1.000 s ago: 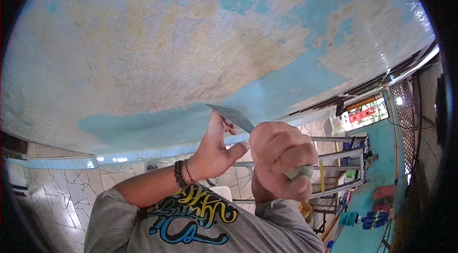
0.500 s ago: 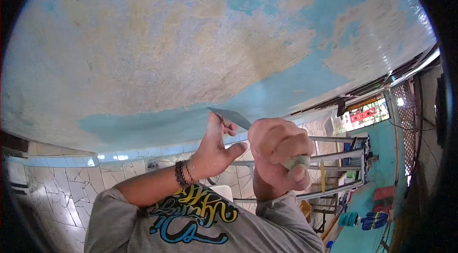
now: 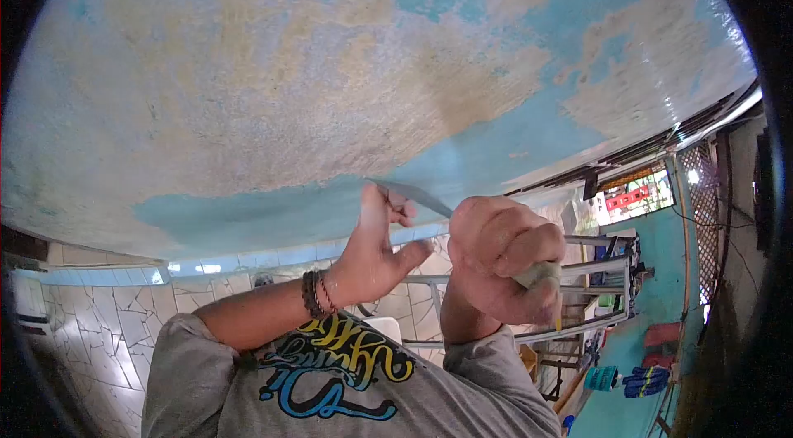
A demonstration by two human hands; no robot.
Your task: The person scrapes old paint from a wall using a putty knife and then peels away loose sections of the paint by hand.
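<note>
My right hand is closed in a fist around the handle of a putty knife, most of the handle hidden by the fingers. The knife's thin grey blade points left and slightly up, below the patchy wall. At the blade's far end is my left hand, its fingertips right at the metal. Its thumb stands apart from the fingers, which are partly bent, and it wears dark beaded bracelets. Rough whitish-yellow areas and blue paint cover the wall.
Silver ladder-like metal rails stand behind my right hand. Below the wall runs a floor of irregular pale tiles. Farther right are a turquoise wall, a barred window and hanging dark blue gloves.
My right hand and the putty knife have shifted right and slightly up. My left hand stays almost in place, so the blade has slid along past its fingertips.
</note>
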